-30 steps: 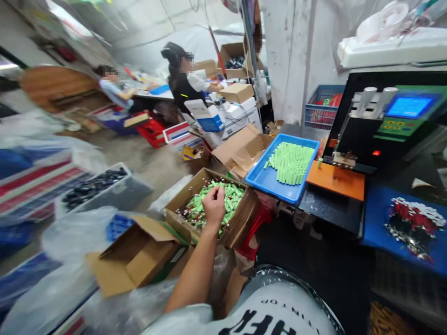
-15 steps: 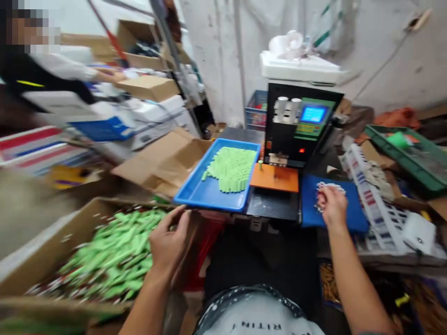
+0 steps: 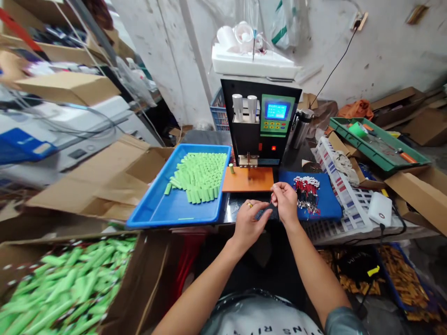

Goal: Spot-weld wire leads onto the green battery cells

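My right hand (image 3: 285, 202) is closed on a small red-and-black wire lead (image 3: 271, 199) at the front of the machine. Close by on its left is my left hand (image 3: 249, 223), thumb and fingers apart, with nothing visible between them. Behind both hands stands a black machine (image 3: 261, 125) with a lit blue screen; one green cell (image 3: 231, 168) is upright on its orange plate (image 3: 260, 184). A blue tray (image 3: 153, 209) of green cells (image 3: 202, 174) lies to the left. On the right, a pile of wire leads (image 3: 306, 193) rests on a blue mat (image 3: 328, 200).
A cardboard box (image 3: 139, 279) at the lower left holds wired green packs (image 3: 66, 279). A white basket (image 3: 344, 195), a white power bank (image 3: 380, 209) and a green tray (image 3: 377, 144) are at the right. Part of another person's arm (image 3: 12, 67) shows at the upper left.
My right hand has moved left from the pile of leads with a lead in it. My left hand has come from the box side to the middle. The view has turned right.
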`<state>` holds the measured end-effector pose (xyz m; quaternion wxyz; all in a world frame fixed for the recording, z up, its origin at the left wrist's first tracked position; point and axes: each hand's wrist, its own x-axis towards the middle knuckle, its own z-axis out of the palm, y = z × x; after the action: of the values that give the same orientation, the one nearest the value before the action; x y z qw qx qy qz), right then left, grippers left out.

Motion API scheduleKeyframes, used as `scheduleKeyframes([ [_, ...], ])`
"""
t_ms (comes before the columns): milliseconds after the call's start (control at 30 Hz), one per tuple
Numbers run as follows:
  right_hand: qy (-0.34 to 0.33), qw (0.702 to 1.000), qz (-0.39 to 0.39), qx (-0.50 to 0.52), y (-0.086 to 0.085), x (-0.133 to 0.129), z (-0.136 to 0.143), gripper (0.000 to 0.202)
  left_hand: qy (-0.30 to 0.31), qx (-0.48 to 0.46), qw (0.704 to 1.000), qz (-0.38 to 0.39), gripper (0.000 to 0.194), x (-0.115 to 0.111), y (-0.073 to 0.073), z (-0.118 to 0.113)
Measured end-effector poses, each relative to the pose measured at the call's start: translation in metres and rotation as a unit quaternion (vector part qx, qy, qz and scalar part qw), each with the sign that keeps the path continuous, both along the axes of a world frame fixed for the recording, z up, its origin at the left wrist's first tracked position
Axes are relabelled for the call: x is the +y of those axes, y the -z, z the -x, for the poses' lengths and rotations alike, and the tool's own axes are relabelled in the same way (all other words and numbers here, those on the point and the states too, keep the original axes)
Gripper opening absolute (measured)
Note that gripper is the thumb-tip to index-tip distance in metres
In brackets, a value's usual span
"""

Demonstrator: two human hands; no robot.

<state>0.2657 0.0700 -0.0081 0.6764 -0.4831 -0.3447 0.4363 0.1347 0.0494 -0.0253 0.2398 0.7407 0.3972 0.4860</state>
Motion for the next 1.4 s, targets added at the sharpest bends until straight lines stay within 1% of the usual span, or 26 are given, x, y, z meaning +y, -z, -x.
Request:
scheduleKeyframes([
  [133,-0.007,1.000,0.004,0.021,0.007,0.001,0.005,0.027,0.005,-0.031,0.998,0.050,0.010,0.001,0.006,-0.002],
  [233,-0.020,0.999,0.002,0.042,0.010,-0.001,0.008,0.028,0.009,-0.082,0.988,0.128,0.011,0.003,0.006,0.000],
  [333,-0.050,0.996,0.015,0.076,0.015,-0.005,0.009,0.032,0.047,-0.167,0.957,0.233,0.017,0.007,0.002,0.006],
  [400,-0.090,0.992,0.032,0.087,0.020,-0.008,0.009,0.036,0.079,-0.211,0.934,0.278,0.020,0.011,-0.001,0.011],
  [433,-0.116,0.989,0.038,0.078,0.022,-0.010,0.009,0.037,0.090,-0.221,0.927,0.290,0.021,0.014,-0.003,0.014],
  [500,-0.157,0.986,0.038,0.039,0.024,-0.012,0.010,0.032,0.098,-0.218,0.922,0.304,0.021,0.020,-0.005,0.019],
  [567,-0.169,0.985,0.025,-0.010,0.025,-0.012,0.011,0.026,0.094,-0.197,0.924,0.313,0.021,0.026,-0.006,0.023],
  [700,-0.144,0.986,0.013,-0.088,0.022,-0.010,0.012,0.022,0.085,-0.148,0.934,0.314,0.020,0.031,-0.004,0.027],
  [833,-0.130,0.984,0.014,-0.117,0.022,-0.008,0.011,0.021,0.083,-0.102,0.948,0.290,0.020,0.035,-0.002,0.030],
  [900,-0.114,0.985,0.009,-0.127,0.023,-0.007,0.009,0.021,0.062,-0.085,0.959,0.264,0.021,0.043,-0.004,0.036],
  [967,-0.089,0.988,-0.001,-0.126,0.025,-0.003,0.006,0.021,-0.006,-0.076,0.974,0.213,0.021,0.060,-0.006,0.045],
  [1033,-0.064,0.993,-0.013,-0.102,0.027,0.002,0.002,0.021,-0.093,-0.062,0.980,0.162,0.023,0.084,-0.008,0.055],
  [1067,-0.056,0.995,-0.017,-0.081,0.027,0.005,0.001,0.022,-0.126,-0.049,0.980,0.144,0.026,0.098,-0.009,0.060],
  [1133,-0.050,0.998,-0.020,-0.032,0.028,0.010,0.000,0.023,-0.168,-0.020,0.978,0.124,0.032,0.126,-0.008,0.067],
  [1167,-0.049,0.999,-0.019,-0.012,0.029,0.012,0.000,0.024,-0.177,-0.007,0.977,0.122,0.033,0.138,-0.008,0.069],
  [1233,-0.044,0.999,-0.013,0.016,0.029,0.015,0.000,0.026,-0.169,0.012,0.977,0.131,0.029,0.155,-0.005,0.068],
  [1267,-0.040,0.999,-0.008,0.023,0.029,0.016,0.001,0.026,-0.156,0.018,0.978,0.138,0.025,0.159,-0.003,0.067],
  [1333,-0.031,0.999,0.001,0.033,0.029,0.017,0.002,0.027,-0.126,0.022,0.981,0.147,0.019,0.162,0.000,0.061],
  [1400,-0.021,0.999,0.008,0.043,0.028,0.019,0.001,0.027,-0.088,0.022,0.985,0.150,0.016,0.157,0.003,0.055],
])
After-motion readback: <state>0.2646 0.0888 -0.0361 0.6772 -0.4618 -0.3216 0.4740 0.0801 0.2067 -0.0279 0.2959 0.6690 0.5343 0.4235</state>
